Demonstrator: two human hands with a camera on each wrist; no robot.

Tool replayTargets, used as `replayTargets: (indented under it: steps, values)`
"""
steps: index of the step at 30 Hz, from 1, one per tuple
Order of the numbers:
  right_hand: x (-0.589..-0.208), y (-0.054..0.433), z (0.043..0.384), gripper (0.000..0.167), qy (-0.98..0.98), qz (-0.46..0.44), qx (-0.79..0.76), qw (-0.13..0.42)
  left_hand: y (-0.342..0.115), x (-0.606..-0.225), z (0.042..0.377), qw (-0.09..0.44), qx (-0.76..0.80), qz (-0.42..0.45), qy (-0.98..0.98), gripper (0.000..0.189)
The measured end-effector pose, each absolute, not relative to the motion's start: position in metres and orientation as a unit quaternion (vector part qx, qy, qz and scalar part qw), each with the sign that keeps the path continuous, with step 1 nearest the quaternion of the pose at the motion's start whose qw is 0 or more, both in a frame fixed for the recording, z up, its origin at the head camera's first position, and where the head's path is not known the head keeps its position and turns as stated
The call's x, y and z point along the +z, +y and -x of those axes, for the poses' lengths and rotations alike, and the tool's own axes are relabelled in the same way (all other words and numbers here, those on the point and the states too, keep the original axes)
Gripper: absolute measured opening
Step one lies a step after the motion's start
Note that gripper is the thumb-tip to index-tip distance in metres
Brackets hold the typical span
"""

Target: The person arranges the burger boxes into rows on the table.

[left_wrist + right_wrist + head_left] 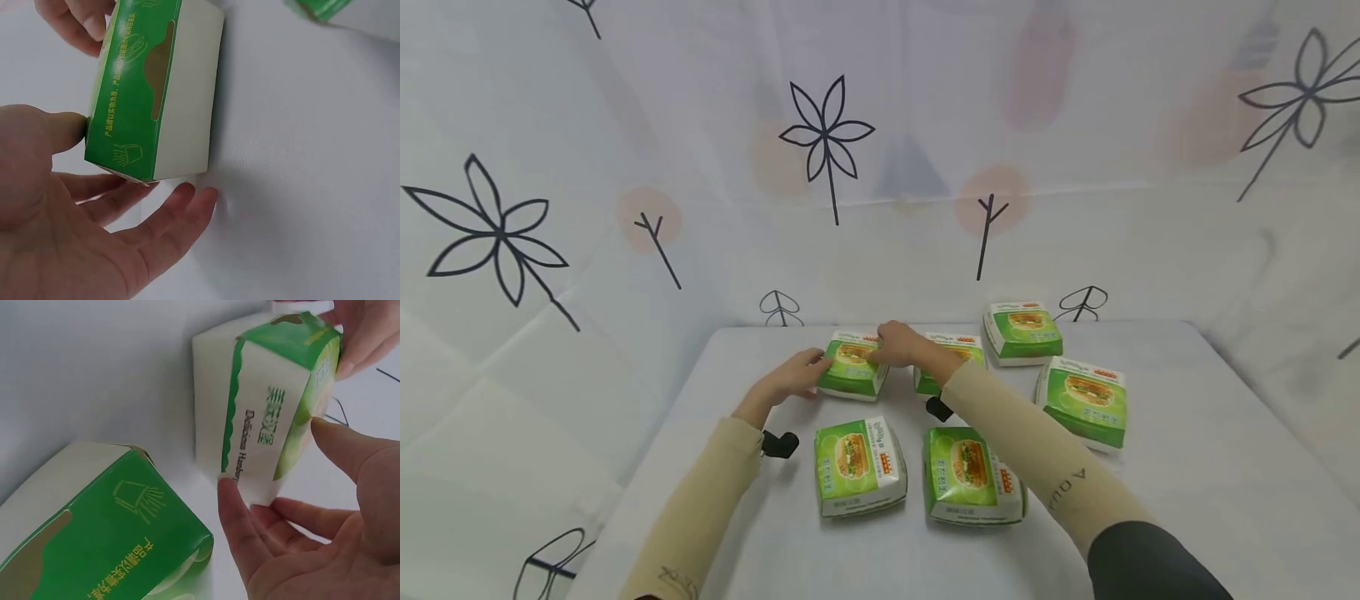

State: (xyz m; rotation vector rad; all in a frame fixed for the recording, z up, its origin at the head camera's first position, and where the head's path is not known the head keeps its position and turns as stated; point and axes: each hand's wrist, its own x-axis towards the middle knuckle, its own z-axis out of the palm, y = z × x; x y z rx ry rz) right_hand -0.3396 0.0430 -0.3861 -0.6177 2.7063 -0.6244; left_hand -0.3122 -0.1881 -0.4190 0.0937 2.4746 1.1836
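A green and white hamburger box (853,365) sits at the back left of the table, held between both hands. My left hand (788,377) grips its left side; in the left wrist view, the thumb (65,131) touches the box's upper edge while the fingers reach along the side and below the corner. From the other side my right hand (901,344) holds the same box (262,406), thumb on the printed top and fingertips against the white side wall. The box's far side is hidden.
More hamburger boxes stand around: one (964,343) partly behind the right wrist, one (1022,332) at the back right, another (1084,400) in front of that. Two boxes (859,467) (970,475) lie nearer, the second partly under the right forearm. A patterned cloth (880,250) hangs behind the white table.
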Motion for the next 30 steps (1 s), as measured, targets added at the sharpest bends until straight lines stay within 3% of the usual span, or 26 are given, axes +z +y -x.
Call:
replayTargets:
  steps: [7, 16, 19, 25, 30]
  values:
    - [-0.385, 0.043, 0.335, 0.055, 0.948, 0.182, -0.216, 0.145, -0.193, -0.416, 0.314, 0.207, 0.416, -0.049, 0.884, 0.065]
    - [-0.380, 0.047, 0.337, 0.065, 0.935, 0.207, -0.237, 0.162, -0.203, -0.421, 0.307, 0.201, 0.421, -0.019, 0.884, 0.074]
    - [-0.380, 0.045, 0.336, 0.058, 0.935, 0.215, -0.229, 0.165, -0.201, -0.422, 0.306, 0.207, 0.433, -0.024, 0.877, 0.070]
    - [-0.380, 0.042, 0.329, 0.029, 0.938, 0.212, -0.216, 0.172, -0.199, -0.421, 0.312, 0.204, 0.450, -0.050, 0.868, 0.057]
    - [-0.381, 0.043, 0.324, 0.034, 0.944, 0.190, -0.206, 0.171, -0.198, -0.423, 0.318, 0.204, 0.460, -0.053, 0.862, 0.056]
